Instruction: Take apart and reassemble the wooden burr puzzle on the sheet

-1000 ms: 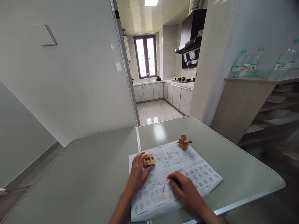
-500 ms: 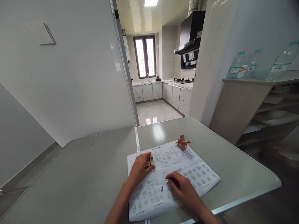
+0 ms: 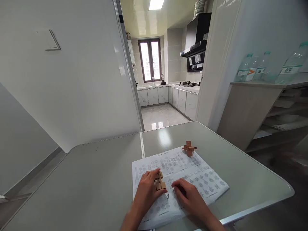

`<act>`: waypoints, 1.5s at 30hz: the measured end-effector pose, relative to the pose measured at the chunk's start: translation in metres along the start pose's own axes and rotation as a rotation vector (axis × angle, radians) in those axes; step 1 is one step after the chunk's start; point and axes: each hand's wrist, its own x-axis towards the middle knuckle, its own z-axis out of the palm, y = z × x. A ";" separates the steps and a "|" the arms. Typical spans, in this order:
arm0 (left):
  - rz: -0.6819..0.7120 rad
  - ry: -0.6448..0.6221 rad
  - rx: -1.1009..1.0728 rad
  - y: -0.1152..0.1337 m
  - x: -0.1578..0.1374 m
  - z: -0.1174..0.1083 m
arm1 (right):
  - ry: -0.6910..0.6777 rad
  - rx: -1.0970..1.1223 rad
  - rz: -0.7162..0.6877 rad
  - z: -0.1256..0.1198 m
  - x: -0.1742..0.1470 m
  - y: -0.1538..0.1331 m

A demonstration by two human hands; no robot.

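My left hand (image 3: 147,189) is closed around a light wooden interlocking puzzle (image 3: 160,182), with thumb on the near side and fingers on the far side. The notched blocks face up and to the right, just above or on the sheet. To its right, my right hand (image 3: 189,194) rests on the printed instruction sheet (image 3: 209,178) with fingers curled and fingertips together; whatever they may hold is hidden. A small dark mark or item (image 3: 167,196), too small to identify, lies between the hands. A reddish-brown wooden cross-shaped puzzle (image 3: 189,148) stands at the sheet's far right corner.
The grey-green table (image 3: 101,179) has rounded corners and a seam (image 3: 142,144) across it. Beyond is a kitchen doorway with a stove (image 3: 189,84). On the right, a shelf unit (image 3: 255,109) carries several plastic bottles (image 3: 246,69).
My left hand has moved toward me and to the right with the wooden puzzle, closer to my right hand. The right hand stays almost in place. The view has shifted slightly.
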 end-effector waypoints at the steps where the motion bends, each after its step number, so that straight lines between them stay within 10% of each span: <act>1: -0.008 0.008 0.009 0.003 -0.003 0.000 | 0.000 0.003 -0.001 0.000 0.000 0.001; 45: -0.207 0.147 -0.170 0.001 -0.085 -0.001 | -0.084 -0.047 -0.137 0.017 -0.001 0.002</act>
